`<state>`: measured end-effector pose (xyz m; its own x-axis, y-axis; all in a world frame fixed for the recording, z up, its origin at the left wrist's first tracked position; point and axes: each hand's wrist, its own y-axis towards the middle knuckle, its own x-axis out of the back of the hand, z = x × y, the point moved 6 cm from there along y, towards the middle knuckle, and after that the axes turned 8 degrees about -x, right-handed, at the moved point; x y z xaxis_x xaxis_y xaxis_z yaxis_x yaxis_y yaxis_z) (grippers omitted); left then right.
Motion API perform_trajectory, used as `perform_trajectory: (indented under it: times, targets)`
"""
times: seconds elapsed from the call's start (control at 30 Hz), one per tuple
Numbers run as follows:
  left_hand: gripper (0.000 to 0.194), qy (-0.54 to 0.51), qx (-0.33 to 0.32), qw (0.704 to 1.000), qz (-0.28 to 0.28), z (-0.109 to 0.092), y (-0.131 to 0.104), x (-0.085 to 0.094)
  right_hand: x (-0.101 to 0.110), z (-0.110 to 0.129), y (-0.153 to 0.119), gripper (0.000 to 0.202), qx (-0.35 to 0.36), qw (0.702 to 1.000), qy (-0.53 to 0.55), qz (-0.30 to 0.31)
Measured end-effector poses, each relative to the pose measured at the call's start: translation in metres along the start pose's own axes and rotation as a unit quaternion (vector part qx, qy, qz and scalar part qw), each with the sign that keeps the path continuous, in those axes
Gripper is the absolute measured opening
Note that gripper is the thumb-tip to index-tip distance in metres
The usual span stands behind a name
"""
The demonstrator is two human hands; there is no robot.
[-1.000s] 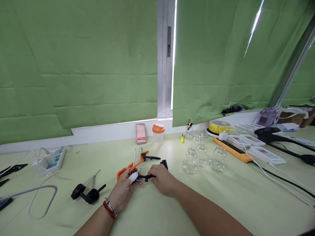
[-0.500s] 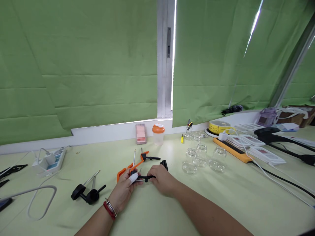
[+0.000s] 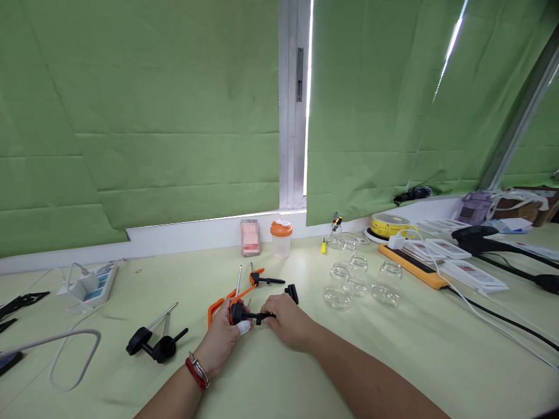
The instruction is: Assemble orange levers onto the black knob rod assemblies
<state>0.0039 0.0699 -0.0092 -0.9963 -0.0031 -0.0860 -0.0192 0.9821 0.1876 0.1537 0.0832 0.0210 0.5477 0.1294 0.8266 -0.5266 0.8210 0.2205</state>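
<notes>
An orange and black device (image 3: 238, 313) with a thin metal rod is held low over the table between both hands. My left hand (image 3: 222, 339), with white tape on its thumb, is closed round the device's orange and black end. The fingers of my right hand (image 3: 285, 319) pinch its black arm on the other side. Just behind lies a similar small orange and black piece (image 3: 262, 279). A black part (image 3: 292, 293) sits right beyond my right hand. To the left rests a black assembly (image 3: 157, 346) with round ends and metal rods.
Clear glass jars (image 3: 358, 276) stand right of my hands, with an orange power strip (image 3: 413, 266) beyond. An orange-lidded cup (image 3: 281, 238) and a pink box (image 3: 250, 237) are by the wall. A white power strip (image 3: 102, 285) and cables lie left.
My left thumb has moved down off the black part of the device, so more of that part shows. My right hand has stayed almost still.
</notes>
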Motion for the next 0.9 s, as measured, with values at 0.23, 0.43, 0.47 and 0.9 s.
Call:
perform_trajectory:
  times: [0.23, 0.43, 0.47, 0.9]
  targets:
    - [0.040, 0.003, -0.001, 1.000, 0.006, 0.000, 0.001, -0.002, -0.001, 0.000, 0.000, 0.012, -0.002, 1.000, 0.008, -0.007]
    - [0.039, 0.042, -0.014, 0.999, -0.001, 0.004, 0.001, 0.002, 0.000, 0.002, 0.000, 0.013, -0.017, 1.000, 0.016, -0.001]
    - [0.038, 0.051, -0.015, 0.999, 0.003, 0.004, 0.001, 0.003, 0.000, 0.002, 0.000, 0.013, -0.019, 1.000, 0.017, -0.001]
    - [0.037, 0.086, -0.009, 0.996, 0.021, 0.008, 0.000, 0.002, -0.011, -0.004, 0.005, 0.015, -0.025, 1.000, 0.004, 0.000]
